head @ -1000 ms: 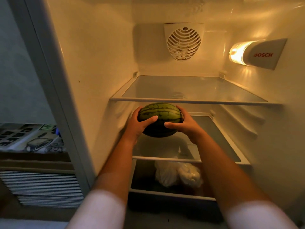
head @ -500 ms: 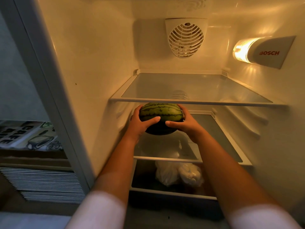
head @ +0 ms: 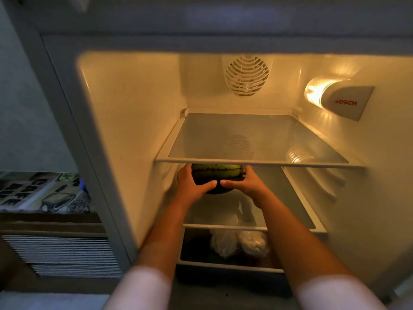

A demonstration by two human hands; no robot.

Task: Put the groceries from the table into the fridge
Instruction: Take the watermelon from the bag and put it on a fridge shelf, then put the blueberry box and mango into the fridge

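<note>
Both hands, left hand and right hand, curl around a small striped watermelon, thumbs nearly meeting in front, holding it inside the fridge just under the upper glass shelf, above the middle shelf.

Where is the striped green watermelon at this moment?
In the head view, the round striped green watermelon is held between both hands, just under the top glass shelf, above the second shelf.

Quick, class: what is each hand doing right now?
Left hand: fingers curled round the watermelon, holding its left side.
Right hand: fingers curled round the watermelon, holding its right side.
</note>
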